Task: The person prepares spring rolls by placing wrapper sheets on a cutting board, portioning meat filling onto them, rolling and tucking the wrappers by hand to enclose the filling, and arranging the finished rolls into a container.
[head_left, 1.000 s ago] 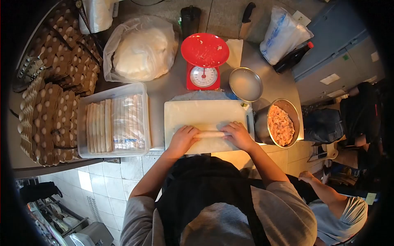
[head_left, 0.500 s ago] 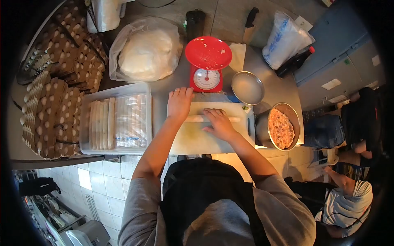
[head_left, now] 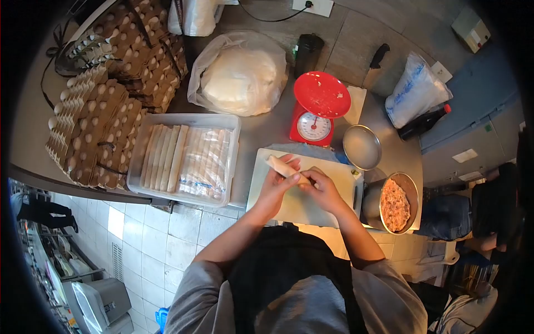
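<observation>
A pale uncooked spring roll (head_left: 282, 167) is held up over the white cutting board (head_left: 303, 214). My left hand (head_left: 271, 191) cradles it from below, with the thumb across it and some fingertips showing beyond. The fingers of my right hand (head_left: 324, 192) are closed around its right end, partly hiding it. To the left of the board, a clear plastic tub (head_left: 235, 161) holds a row of similar rolls (head_left: 162, 158), with more under plastic film beside them. A metal pot (head_left: 413, 195) of pinkish ground filling (head_left: 394, 206) is at the board's right.
Behind the board stand a red kitchen scale (head_left: 322, 96) and a metal bowl (head_left: 361, 147) of whitish liquid. Dough in a plastic bag (head_left: 239, 75) lies at the back. Stacked egg trays (head_left: 100, 128) fill the left. Other people are at the right edge.
The spring roll was lying on the board under my right hand; now both hands hold it raised. My left hand has come from the board's upper left edge. The view has shifted.
</observation>
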### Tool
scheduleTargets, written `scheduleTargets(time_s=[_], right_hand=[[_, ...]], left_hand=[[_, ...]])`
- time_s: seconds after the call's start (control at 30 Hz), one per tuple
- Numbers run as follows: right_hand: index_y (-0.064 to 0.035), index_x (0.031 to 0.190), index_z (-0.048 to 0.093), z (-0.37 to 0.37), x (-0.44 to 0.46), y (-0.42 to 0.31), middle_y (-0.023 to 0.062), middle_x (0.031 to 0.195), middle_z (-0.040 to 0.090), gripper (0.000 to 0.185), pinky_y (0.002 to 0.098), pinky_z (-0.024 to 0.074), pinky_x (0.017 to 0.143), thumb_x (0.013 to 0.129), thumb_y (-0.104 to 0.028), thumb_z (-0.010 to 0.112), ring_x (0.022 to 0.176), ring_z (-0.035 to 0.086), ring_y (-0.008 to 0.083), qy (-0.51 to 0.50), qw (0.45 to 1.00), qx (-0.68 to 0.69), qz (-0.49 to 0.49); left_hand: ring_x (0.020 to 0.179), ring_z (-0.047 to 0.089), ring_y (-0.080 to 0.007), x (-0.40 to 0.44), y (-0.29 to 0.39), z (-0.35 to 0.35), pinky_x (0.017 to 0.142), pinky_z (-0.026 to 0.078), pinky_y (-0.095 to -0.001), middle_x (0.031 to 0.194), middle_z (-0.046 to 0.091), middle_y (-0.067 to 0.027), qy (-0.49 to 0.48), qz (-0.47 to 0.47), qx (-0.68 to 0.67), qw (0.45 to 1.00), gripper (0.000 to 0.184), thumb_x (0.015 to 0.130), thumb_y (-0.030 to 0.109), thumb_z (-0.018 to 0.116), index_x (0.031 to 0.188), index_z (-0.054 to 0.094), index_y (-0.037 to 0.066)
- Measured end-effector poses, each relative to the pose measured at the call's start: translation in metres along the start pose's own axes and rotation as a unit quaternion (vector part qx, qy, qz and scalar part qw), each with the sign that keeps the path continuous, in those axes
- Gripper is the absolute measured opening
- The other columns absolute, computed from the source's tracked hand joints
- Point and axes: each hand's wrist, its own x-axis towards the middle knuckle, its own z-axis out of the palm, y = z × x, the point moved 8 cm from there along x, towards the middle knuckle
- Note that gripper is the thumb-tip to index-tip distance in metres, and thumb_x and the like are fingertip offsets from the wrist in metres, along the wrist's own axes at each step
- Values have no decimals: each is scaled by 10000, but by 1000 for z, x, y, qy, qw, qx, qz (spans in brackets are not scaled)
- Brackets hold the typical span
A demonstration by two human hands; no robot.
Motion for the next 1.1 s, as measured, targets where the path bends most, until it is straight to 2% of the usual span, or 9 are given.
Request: scheduleTargets(time_s=[0.03, 0.1, 0.17, 0.2, 0.3, 0.33, 0.6, 0.9, 1.1], right_hand=[[-26, 1048, 615, 2, -5, -6, 60, 877, 542, 267, 261, 443, 726, 819, -121, 716, 803, 535, 167, 0, 999, 38, -11], [-29, 1048, 615, 5, -12, -19, 78, 912, 562, 262, 269, 449, 744, 815, -99, 713, 833, 554, 195, 6, 993, 112, -32], [-64, 1067, 627, -17, -19, -48, 91, 978, 569, 282, 325, 447, 793, 831, -196, 706, 887, 557, 231, 141, 983, 17, -114], [-82, 1077, 633, -28, -28, -63, 97, 1011, 573, 296, 353, 446, 817, 839, -244, 702, 914, 558, 249, 209, 966, -32, -151], [-152, 1101, 650, -44, -75, -123, 92, 1109, 564, 383, 447, 406, 894, 854, -444, 639, 1003, 543, 292, 343, 823, -271, -363], [-207, 1117, 668, -34, -79, -130, 68, 1194, 548, 465, 478, 348, 951, 865, -574, 536, 1081, 500, 288, 324, 801, -329, -380], [-212, 1100, 698, -33, -61, -181, 34, 1188, 606, 467, 443, 318, 959, 877, -568, 494, 1131, 467, 259, 270, 802, -381, -373], [-149, 937, 711, -34, -63, -187, 52, 1162, 639, 395, 472, 343, 946, 864, -487, 519, 1126, 501, 279, 245, 819, -338, -393], [-131, 804, 666, -30, -49, -185, 78, 1169, 634, 362, 498, 336, 961, 843, -474, 556, 1155, 499, 302, 220, 820, -348, -397]], left_hand=[[1004, 585, -175, 7, 20, 16, 954, 410, -348, 992, 647, -90, -54, 34, 1, 998, 241, 850, 151, 715, 1008, 568, 43], [811, 599, -120, 5, 45, 37, 750, 463, -281, 843, 653, -51, -90, 14, 48, 995, 207, 845, 165, 732, 797, 563, 55], [678, 570, -77, 2, 56, 55, 616, 448, -236, 726, 631, -12, -129, -12, 164, 978, 259, 839, 163, 743, 699, 546, 69], [554, 468, -33, 2, 63, 62, 492, 358, -213, 602, 551, 41, -106, 72, 216, 968, 290, 828, 141, 753, 657, 529, 72], [568, 433, -35, -8, 80, 81, 506, 354, -229, 589, 507, 26, -88, 148, 289, 942, 289, 806, 109, 757, 654, 516, 58], [559, 450, -53, -10, 77, 83, 507, 364, -240, 589, 515, 8, -101, 162, 290, 938, 282, 785, 99, 761, 658, 514, 53], [584, 595, -247, -20, 78, 95, 559, 458, -327, 669, 613, -111, -138, 232, 367, 890, 163, 693, 75, 730, 710, 573, 33], [675, 663, -220, -21, 75, 95, 634, 507, -295, 769, 679, -107, -185, 187, 358, 896, 144, 711, 64, 681, 852, 675, 32], [692, 651, -143, -27, 78, 105, 624, 497, -286, 750, 671, -106, -180, 228, 306, 906, 146, 695, 81, 703, 814, 649, 16]])
